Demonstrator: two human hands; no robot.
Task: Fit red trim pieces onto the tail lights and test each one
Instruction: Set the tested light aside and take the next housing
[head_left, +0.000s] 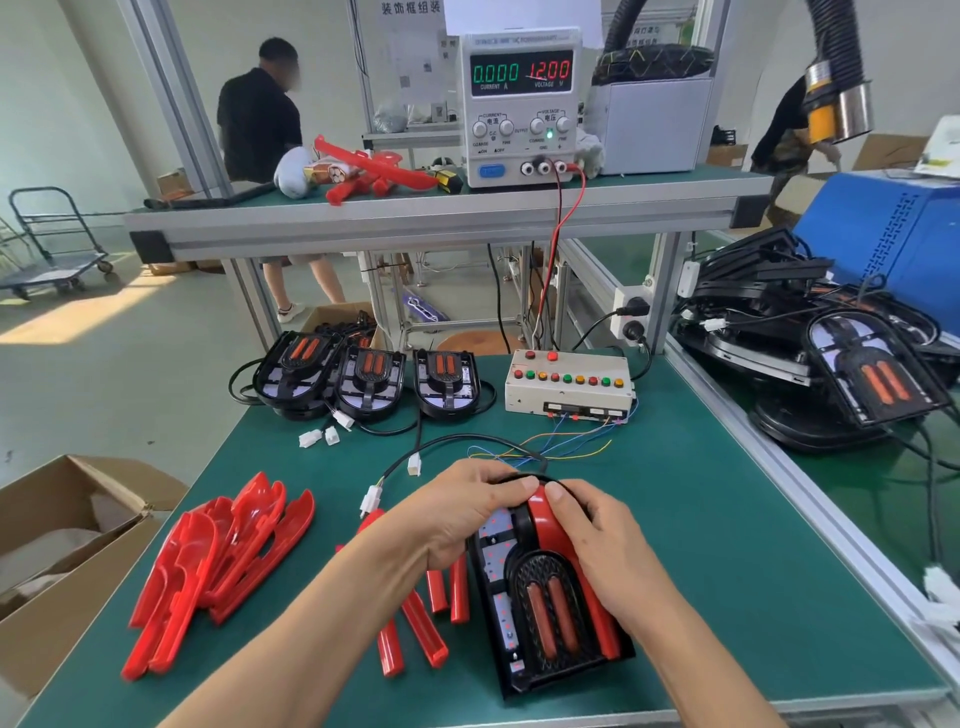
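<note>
A black tail light (545, 613) with two orange bars lies on the green bench in front of me. A red trim piece (543, 519) arches over its top and right side. My left hand (462, 514) grips the light's upper left edge, fingers curled over the top. My right hand (602, 545) holds the right side, thumb pressing on the red trim. Loose red trim strips (415, 629) lie just left of the light, partly under my left forearm. A pile of larger red trim pieces (218, 561) sits further left.
Three tail lights (363, 384) with white connectors stand at the bench's back left. A button test box (569, 387) with loose wires sits behind my hands. The power supply (522, 104) on the shelf reads 0.000 and 12.00. More lights (831, 358) are heaped at right; a cardboard box (62, 545) stands left.
</note>
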